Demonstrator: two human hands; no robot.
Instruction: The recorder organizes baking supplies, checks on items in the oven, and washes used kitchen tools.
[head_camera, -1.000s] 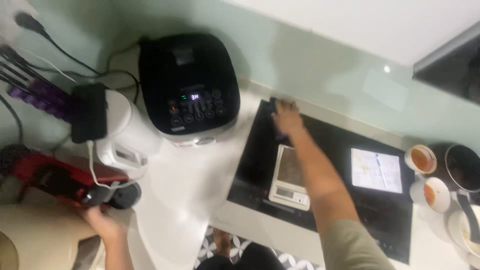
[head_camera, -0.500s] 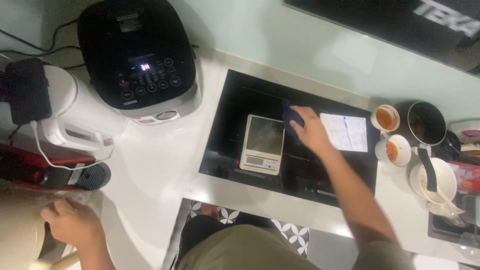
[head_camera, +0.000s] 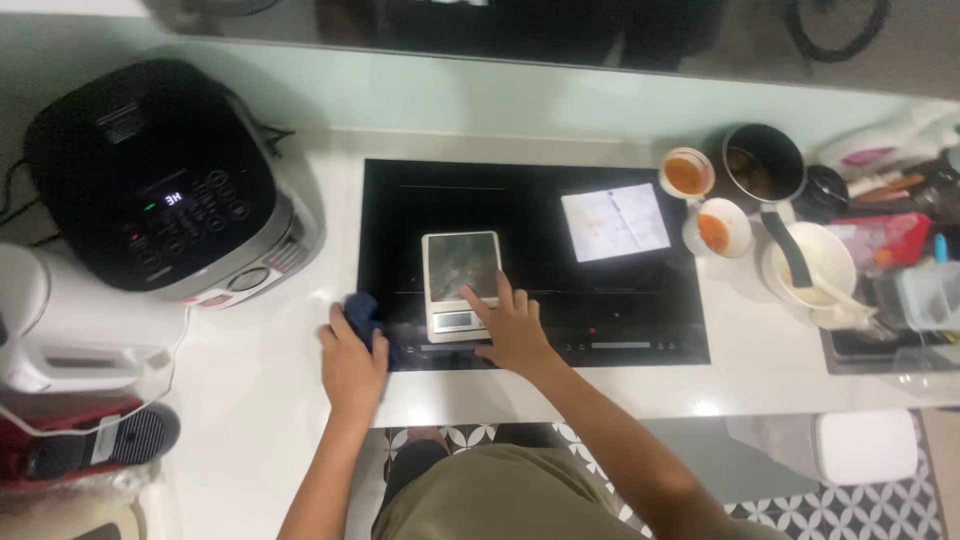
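Head view looks straight down on a black hob (head_camera: 600, 210) set in a white counter (head_camera: 250, 400), and every place below is told from that hob. On its glass, right of the middle, lies a white rectangular sheet (head_camera: 615, 222) with faint coloured print. Left of the middle sits a small scale (head_camera: 461, 284) with a shiny plate and a little display at its near edge.

Far right of the hob, among clutter, lie a flat red packet (head_camera: 880, 240) and a clear lidded box (head_camera: 928, 297); behind them rests a white bottle (head_camera: 880, 150) with a pink label. Just off the hob's right edge stand two small cups (head_camera: 687, 173) of orange-brown liquid, a dark pot (head_camera: 764, 165) and a white bowl (head_camera: 815, 268). Left of the hob sits a black cooker (head_camera: 160, 185) with a lit panel.

The left hand (head_camera: 352, 365) is at the hob's near left corner, fingers curled and pressed down on a dark blue cloth (head_camera: 365, 318). The right hand (head_camera: 512, 330) lies flat with fingers spread, fingertips touching the scale's near right corner.

Half a second earlier the cloth was in the right hand, on the glass beside the sheet, and the left hand was far off to the left near a red thing; now the cloth is under the left hand at the hob's left edge
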